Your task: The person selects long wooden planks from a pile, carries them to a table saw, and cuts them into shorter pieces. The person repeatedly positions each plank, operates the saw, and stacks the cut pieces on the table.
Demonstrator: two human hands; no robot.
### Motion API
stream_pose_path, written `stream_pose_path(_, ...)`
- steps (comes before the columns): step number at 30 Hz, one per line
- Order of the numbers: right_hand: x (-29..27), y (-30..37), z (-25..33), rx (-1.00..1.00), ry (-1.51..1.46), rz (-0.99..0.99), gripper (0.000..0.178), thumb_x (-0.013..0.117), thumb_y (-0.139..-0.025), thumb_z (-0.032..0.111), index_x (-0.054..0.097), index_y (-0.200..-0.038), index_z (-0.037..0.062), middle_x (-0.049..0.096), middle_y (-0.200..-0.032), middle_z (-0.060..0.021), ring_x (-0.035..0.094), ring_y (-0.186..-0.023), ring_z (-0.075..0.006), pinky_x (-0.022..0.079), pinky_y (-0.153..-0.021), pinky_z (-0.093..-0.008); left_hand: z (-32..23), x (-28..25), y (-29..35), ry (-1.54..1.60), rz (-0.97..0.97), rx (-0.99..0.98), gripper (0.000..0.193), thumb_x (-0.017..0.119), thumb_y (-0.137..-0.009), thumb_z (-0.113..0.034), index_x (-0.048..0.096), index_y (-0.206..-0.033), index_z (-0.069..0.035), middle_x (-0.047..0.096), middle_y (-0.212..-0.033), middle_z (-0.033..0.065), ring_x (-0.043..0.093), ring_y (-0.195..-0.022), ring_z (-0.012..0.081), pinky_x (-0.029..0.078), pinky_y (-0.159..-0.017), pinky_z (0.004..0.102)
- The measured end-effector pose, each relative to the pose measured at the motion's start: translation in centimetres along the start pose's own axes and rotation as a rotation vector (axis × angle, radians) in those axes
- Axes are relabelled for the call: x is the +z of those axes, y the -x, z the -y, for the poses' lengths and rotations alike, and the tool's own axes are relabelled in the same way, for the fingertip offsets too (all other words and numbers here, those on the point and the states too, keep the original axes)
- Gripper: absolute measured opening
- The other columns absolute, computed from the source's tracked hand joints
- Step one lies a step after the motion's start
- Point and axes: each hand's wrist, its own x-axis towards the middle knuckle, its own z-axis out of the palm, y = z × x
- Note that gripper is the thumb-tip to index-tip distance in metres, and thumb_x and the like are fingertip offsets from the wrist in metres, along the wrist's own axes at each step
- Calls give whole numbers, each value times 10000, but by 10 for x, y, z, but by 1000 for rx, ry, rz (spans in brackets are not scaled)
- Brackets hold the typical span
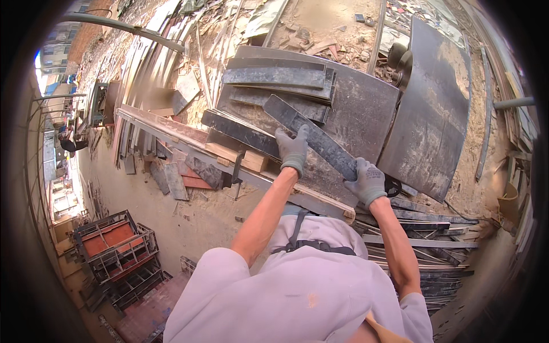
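The person's left hand and right hand, both in grey gloves, hold tight to one long dark stone strip, tilted over the big grey slab.

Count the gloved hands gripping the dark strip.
2. The left hand holds the dark strip near its middle; the right hand holds its lower end. No other hands are in view.
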Motion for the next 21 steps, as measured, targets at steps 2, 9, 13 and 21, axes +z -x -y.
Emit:
stream_pose_path(2,-3,-57,41,-19,64,121,595,845,-778,378,624,-1230,60,733,-1166,-207,721,-1108,-400,576,-944,-501,-12,-33,-25,-505,-284,531,716,810,-928,-325,522,-1461,55,633,-1380,259,541,-1373,388,388,-1201,492)
stream_pose_path(9,23,-178,141,-217,231,205,615,838,-808,394,637,-1238,2,746,-1202,-241,738,-1152,-379,612,-952,-478,-13,-74,-134,-935,608,1006,384,682,-975,-217,683,-1347,-121,673,-1369,128,567,-1334,376,428,-1167,506)
stream_pose_path(13,49,-199,153,-194,235,206,674,841,-829,398,602,-1318,1,696,-1302,-246,677,-1256,-382,570,-1029,-489,-8,-81,-180,-1102,718,924,366,711,-948,-231,710,-1314,-208,699,-1301,85,599,-1295,323,415,-1184,490)
stream_pose_path(21,55,-207,78,-197,358,-273,846,883,-754,352,516,-1450,40,567,-1335,-164,545,-1262,-354,502,-1011,-498,5,-80,-193,-1236,838,768,368,711,-925,-159,746,-1282,-238,656,-1297,75,573,-1307,315,459,-1158,444)
